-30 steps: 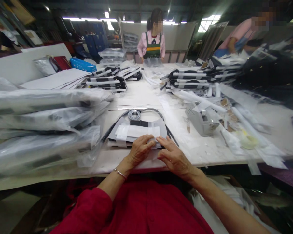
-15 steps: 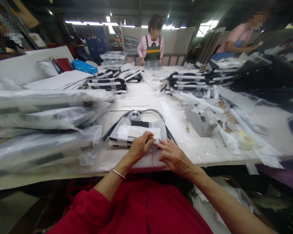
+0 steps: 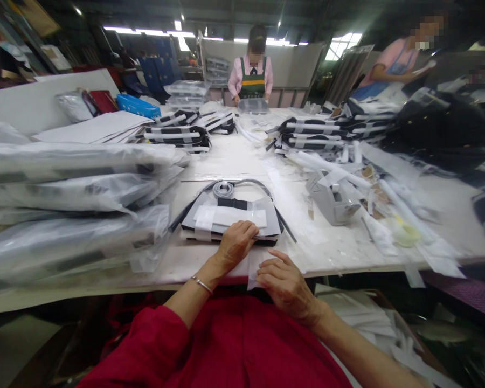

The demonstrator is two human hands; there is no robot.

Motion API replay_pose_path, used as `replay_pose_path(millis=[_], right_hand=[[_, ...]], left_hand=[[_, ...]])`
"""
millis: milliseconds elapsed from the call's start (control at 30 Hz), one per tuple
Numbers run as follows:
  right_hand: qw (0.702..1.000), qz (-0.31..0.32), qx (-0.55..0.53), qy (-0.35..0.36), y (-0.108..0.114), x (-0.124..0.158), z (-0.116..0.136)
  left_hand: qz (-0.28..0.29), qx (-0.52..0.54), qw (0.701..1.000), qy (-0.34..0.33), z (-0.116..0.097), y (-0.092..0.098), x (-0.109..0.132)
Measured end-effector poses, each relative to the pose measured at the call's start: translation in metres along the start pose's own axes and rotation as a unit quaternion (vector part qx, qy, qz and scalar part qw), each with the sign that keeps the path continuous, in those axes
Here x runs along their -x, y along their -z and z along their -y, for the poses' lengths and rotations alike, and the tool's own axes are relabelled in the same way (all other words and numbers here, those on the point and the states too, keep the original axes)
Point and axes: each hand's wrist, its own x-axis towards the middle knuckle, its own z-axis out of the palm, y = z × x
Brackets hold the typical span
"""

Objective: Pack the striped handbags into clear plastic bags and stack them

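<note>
**Near edge of table: 2 hands on a flat packet**

- Flat grey packet (image 3: 230, 218) lies at the near middle of the table (image 3: 226, 156), square to the person. A white paper band (image 3: 230, 216) crosses its top and a coiled cord (image 3: 223, 189) sits at its far edge.
- Left hand (image 3: 235, 245): palm down, fingers bent over the packet's near edge. It presses rather than grips, probably to keep the packet flat and stop it sliding.
- Right hand (image 3: 285, 280): just off the table's near edge, fingers curled, thumb and forefinger seemingly pinched on a white strip (image 3: 252, 272) that hangs between the 2 hands.
- Left: bagged stacks (image 3: 76, 194), piled flat, within reach.
- Right: grey dispenser (image 3: 333, 199), tape roll (image 3: 406, 236) and loose paper scraps.
- Far: striped stacks (image 3: 178, 134); 1 co-worker (image 3: 254, 70) at the table's end.
- Writing: no label or brand is legible; the print is too small and blurred.
</note>
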Motion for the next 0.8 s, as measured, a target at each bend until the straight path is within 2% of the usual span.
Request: replay_pose_path(millis=[100, 200, 300, 400, 567, 733, 800], right_hand=[[1.000, 0.003, -0.010, -0.012, -0.003, 0.002, 0.012], [1.000, 0.004, -0.015, -0.010, 0.002, -0.005, 0.011], [1.000, 0.017, -0.012, -0.017, 0.014, -0.024, -0.001], [0.998, 0.034, -0.019, -0.057, 0.025, -0.050, -0.021], [0.975, 0.070, -0.063, -0.200, 0.030, -0.090, -0.059], [0.939, 0.115, -0.107, -0.306, 0.021, -0.109, -0.085], [0.926, 0.125, -0.132, -0.330, 0.016, -0.110, -0.092]], left_hand=[[-0.015, -0.029, 0.999, -0.015, 0.001, -0.005, 0.002], [-0.028, -0.050, 0.998, -0.033, -0.001, -0.009, 0.005], [-0.034, -0.061, 0.996, -0.051, -0.003, -0.010, 0.010], [-0.031, -0.057, 0.997, -0.046, -0.005, -0.004, 0.018], [-0.011, 0.017, 0.999, 0.046, -0.014, 0.010, 0.024], [-0.088, 0.068, 0.973, 0.204, -0.022, 0.008, 0.008], [-0.088, 0.056, 0.968, 0.229, -0.023, 0.005, 0.001]])
